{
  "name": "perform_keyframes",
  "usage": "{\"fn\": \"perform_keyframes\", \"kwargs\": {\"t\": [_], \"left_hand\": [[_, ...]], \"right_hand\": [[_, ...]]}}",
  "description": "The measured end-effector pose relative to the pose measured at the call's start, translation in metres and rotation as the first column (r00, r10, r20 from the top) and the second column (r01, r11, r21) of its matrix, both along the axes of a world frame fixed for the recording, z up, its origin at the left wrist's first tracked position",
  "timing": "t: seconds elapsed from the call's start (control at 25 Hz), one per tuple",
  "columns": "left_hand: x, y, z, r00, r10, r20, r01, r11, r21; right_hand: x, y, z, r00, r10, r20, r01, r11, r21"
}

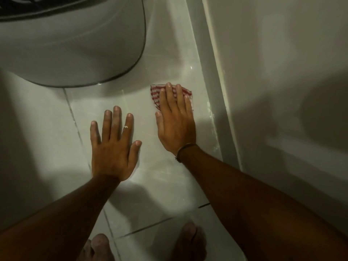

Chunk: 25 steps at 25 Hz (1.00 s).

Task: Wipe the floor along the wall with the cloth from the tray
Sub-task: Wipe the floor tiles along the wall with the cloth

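Observation:
A red and white striped cloth point(156, 95) lies flat on the pale tiled floor point(131, 185), close to the skirting of the wall point(282, 72) on the right. My right hand point(175, 121) presses flat on the cloth with its fingers stretched out, covering most of it. My left hand point(113, 146) rests flat on the bare tile to the left, fingers spread, holding nothing. No tray is in view.
A large white rounded object with a dark rim point(75, 49) stands on the floor at the upper left. White skirting point(216, 110) with flaky marks runs along the wall. My bare feet point(190, 240) show at the bottom edge.

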<state>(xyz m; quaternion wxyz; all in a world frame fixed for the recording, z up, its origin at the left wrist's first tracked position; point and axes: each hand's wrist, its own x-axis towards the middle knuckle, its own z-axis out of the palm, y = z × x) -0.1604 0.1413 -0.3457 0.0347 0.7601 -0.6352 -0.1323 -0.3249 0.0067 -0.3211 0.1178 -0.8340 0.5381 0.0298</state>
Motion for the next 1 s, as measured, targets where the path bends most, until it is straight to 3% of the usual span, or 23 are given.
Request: {"fn": "perform_keyframes", "kwargs": {"t": [0.24, 0.4, 0.52, 0.72, 1.0], "left_hand": [[-0.002, 0.0, 0.001, 1.0, -0.006, -0.017, 0.006, 1.0, -0.02], [-0.001, 0.001, 0.0, 1.0, -0.008, -0.019, 0.007, 1.0, -0.021], [0.0, 0.001, 0.001, 1.0, -0.01, -0.024, 0.01, 1.0, -0.016], [-0.001, 0.001, 0.003, 0.999, -0.004, -0.034, 0.003, 1.0, -0.02], [0.001, 0.0, 0.002, 0.999, -0.008, -0.033, 0.007, 1.0, -0.022]], "right_hand": [[-0.01, -0.018, -0.009, 0.999, 0.027, 0.031, -0.026, 0.999, -0.027], [-0.025, -0.043, -0.009, 0.993, -0.027, 0.111, 0.035, 0.997, -0.065], [-0.035, -0.048, -0.007, 0.995, -0.056, 0.083, 0.061, 0.996, -0.062], [-0.065, -0.01, -0.003, 0.988, -0.061, 0.144, 0.067, 0.997, -0.04], [-0.1, 0.065, 0.001, 0.984, -0.168, 0.05, 0.166, 0.985, 0.039]]}}
